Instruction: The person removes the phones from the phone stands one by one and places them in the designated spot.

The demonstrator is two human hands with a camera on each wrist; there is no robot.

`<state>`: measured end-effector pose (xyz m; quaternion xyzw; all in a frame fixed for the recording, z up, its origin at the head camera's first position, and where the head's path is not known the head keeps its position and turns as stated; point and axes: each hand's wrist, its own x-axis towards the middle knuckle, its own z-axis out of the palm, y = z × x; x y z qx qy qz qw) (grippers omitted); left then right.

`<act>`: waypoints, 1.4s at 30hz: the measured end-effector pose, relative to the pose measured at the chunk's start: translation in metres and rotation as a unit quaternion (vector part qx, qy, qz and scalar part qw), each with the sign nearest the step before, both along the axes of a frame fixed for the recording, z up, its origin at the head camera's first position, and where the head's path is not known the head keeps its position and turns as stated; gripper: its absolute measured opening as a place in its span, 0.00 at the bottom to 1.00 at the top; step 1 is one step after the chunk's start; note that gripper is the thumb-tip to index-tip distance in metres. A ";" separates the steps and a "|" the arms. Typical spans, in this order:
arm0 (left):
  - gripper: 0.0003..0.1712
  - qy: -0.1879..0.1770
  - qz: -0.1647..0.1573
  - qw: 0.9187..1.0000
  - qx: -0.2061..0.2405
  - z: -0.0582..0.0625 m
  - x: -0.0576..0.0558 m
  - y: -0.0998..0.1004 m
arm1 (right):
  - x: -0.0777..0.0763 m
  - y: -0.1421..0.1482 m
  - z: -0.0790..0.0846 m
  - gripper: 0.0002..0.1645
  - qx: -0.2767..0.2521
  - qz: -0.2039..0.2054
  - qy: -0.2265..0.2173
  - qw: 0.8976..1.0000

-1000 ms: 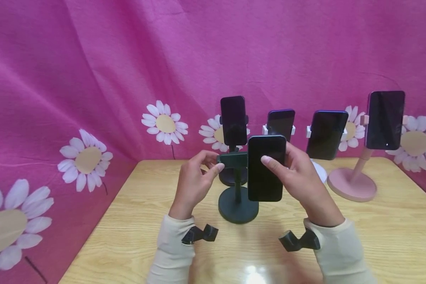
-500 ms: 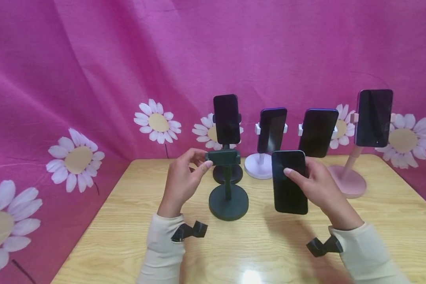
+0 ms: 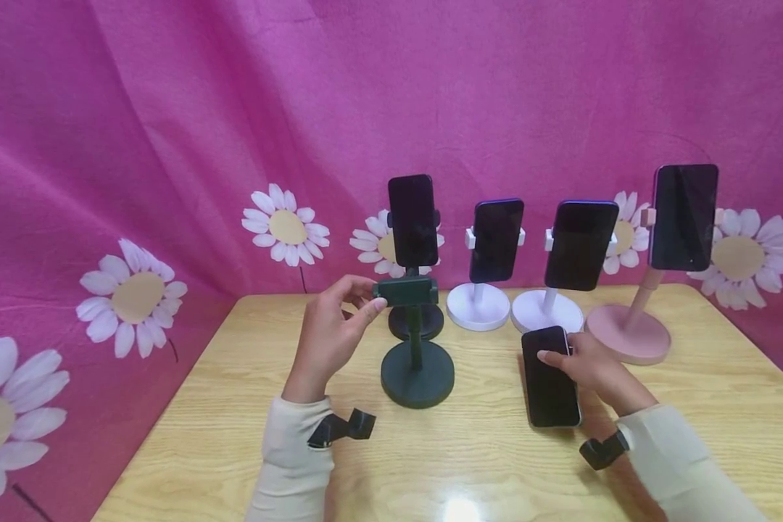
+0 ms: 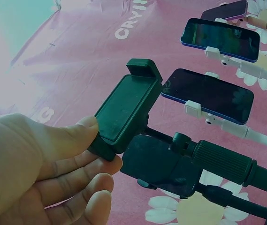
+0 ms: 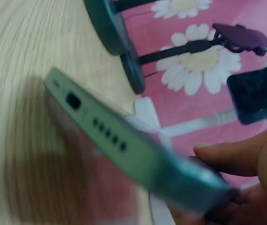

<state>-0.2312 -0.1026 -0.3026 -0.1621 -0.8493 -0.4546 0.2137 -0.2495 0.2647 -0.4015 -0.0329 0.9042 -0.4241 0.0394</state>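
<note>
My left hand (image 3: 331, 330) pinches the left end of the dark green phone stand's (image 3: 417, 377) clamp between thumb and fingers. In the left wrist view the clamp's cradle (image 4: 126, 108) is bare, and the thumb lies on its lower end. My right hand (image 3: 600, 370) grips a black smartphone (image 3: 551, 388) low over the table at the right, thumb across the screen and fingers behind. From the right wrist, the phone's bottom edge (image 5: 107, 131) shows its charging port and speaker holes, tilted close over the wood.
Behind stand a black stand holding a phone (image 3: 412, 221), two white stands (image 3: 478, 308) with phones, and a pink stand (image 3: 628, 335) with a phone. The wooden table (image 3: 235, 449) meets a pink flowered cloth (image 3: 339, 109) at its back edge.
My right hand has carried the phone away from the green stand, to the right and down toward the table. My left hand has kept its pinch on the clamp.
</note>
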 end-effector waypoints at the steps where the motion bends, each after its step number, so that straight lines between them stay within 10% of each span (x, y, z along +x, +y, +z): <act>1: 0.16 -0.001 -0.001 1.000 0.000 0.000 0.000 0.000 | -0.002 0.001 -0.003 0.26 -0.004 0.002 -0.009 1.000; 19: 0.16 -0.008 -0.001 1.000 0.008 0.004 -0.002 -0.002 | -0.008 -0.003 -0.012 0.32 0.185 0.012 -0.027 0.982; 42: 0.19 0.000 -0.011 1.000 0.008 -0.002 -0.001 -0.002 | -0.006 0.000 -0.014 0.43 0.219 0.005 -0.091 0.971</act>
